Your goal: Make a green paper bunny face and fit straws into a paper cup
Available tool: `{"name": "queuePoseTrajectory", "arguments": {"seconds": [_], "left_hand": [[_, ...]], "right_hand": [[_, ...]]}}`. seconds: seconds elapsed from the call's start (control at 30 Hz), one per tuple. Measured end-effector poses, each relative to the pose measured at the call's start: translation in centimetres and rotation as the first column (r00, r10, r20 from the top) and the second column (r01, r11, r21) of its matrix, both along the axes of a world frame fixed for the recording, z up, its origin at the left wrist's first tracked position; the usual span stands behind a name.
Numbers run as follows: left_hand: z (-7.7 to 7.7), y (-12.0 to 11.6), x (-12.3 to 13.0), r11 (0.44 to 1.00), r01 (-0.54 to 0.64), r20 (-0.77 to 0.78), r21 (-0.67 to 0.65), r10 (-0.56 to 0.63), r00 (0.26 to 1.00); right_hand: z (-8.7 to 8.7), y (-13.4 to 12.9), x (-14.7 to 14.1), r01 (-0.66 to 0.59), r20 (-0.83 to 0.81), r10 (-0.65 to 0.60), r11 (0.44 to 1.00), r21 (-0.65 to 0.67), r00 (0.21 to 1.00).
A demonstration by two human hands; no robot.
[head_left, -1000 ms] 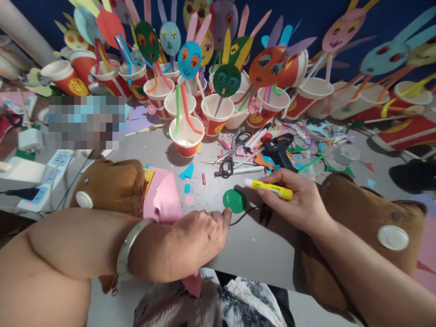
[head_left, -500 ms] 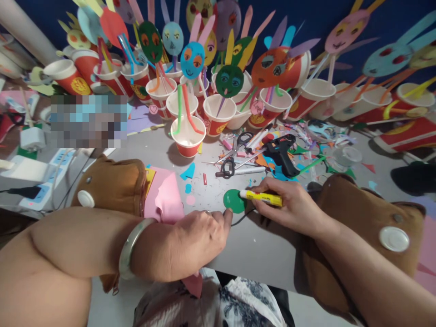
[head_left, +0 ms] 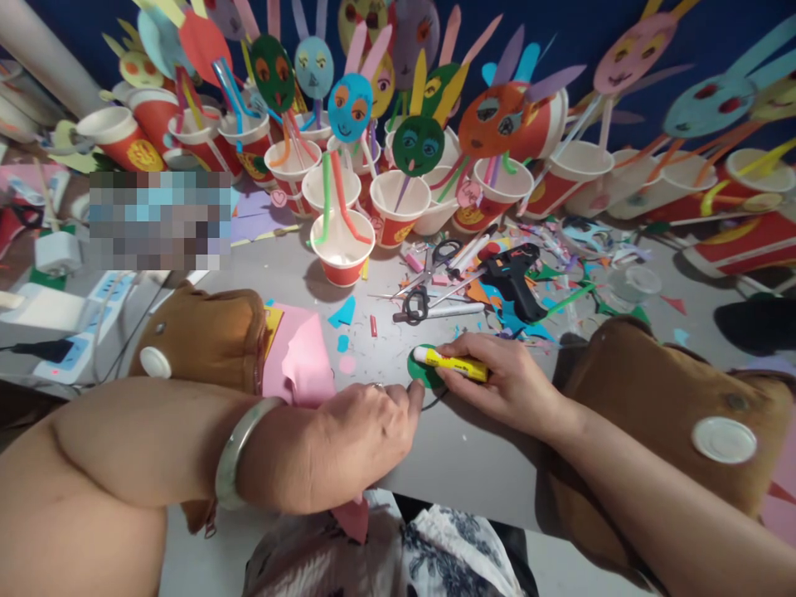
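Observation:
A green paper disc (head_left: 428, 378) lies flat on the grey table in front of me. My left hand (head_left: 379, 431) is closed, its fingers curled, with a fingertip pressing the disc's lower edge against the table. In my right hand (head_left: 510, 373) is a yellow tube with a white tip (head_left: 457, 365), pinched between thumb and fingers. That tip is over the left part of the disc, seemingly touching it. A thin black cord (head_left: 435, 402) shows between the two hands.
Behind stand several red-and-white paper cups (head_left: 343, 257) with straws and paper rabbit faces (head_left: 418, 145). Scissors (head_left: 419, 294), a black glue gun (head_left: 516, 278) and paper scraps lie beyond my right hand. Brown bags (head_left: 199, 336) flank my arms; a power strip (head_left: 80, 340) is at left.
My right hand has moved left with the yellow tube, bringing its white tip from the disc's right edge across to its left part. My left hand stays in place.

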State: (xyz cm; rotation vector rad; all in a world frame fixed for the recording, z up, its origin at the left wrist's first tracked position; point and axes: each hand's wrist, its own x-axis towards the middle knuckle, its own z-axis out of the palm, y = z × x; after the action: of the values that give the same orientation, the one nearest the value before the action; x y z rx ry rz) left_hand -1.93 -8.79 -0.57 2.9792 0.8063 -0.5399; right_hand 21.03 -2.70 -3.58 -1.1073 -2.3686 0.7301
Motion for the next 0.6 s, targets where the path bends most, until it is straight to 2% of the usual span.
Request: {"name": "queuePoseTrajectory", "arguments": {"seconds": [0.2, 0.27, 0.37, 0.47, 0.53, 0.6], "left_hand": [[0.6, 0.2, 0.0, 1.0, 0.024, -0.016, -0.002, -0.024, 1.0], [0.8, 0.2, -0.1, 0.999, 0.026, -0.015, 0.024, -0.025, 1.0], [0.5, 0.0, -0.3, 0.999, 0.027, 0.005, 0.042, -0.027, 1.0], [0.0, -0.2, -0.5, 0.997, 0.038, 0.021, 0.064, -0.039, 0.999], [-0.3, -0.3, -0.6, 0.996, 0.044, 0.03, 0.074, -0.047, 0.998], [-0.3, -0.4, -0.8, 0.996, 0.05, 0.039, 0.079, -0.054, 0.998]], "right_hand": [[0.2, 0.0, 0.1, 0.033, 0.007, -0.033, 0.999, -0.043, 0.999], [0.2, 0.0, 0.0, 0.01, 0.006, -0.009, 0.999, -0.04, 1.0], [0.0, -0.2, -0.1, 0.005, -0.009, -0.006, 0.999, -0.039, 1.0], [-0.2, -0.6, -0.1, 0.176, -0.136, -0.184, 0.982, -0.07, 0.973], [-0.2, -0.7, 0.0, 0.315, -0.265, -0.346, 0.937, -0.153, 0.9], [-0.1, -0.6, 0.3, 0.387, -0.373, -0.469, 0.88, -0.275, 0.801]]}}
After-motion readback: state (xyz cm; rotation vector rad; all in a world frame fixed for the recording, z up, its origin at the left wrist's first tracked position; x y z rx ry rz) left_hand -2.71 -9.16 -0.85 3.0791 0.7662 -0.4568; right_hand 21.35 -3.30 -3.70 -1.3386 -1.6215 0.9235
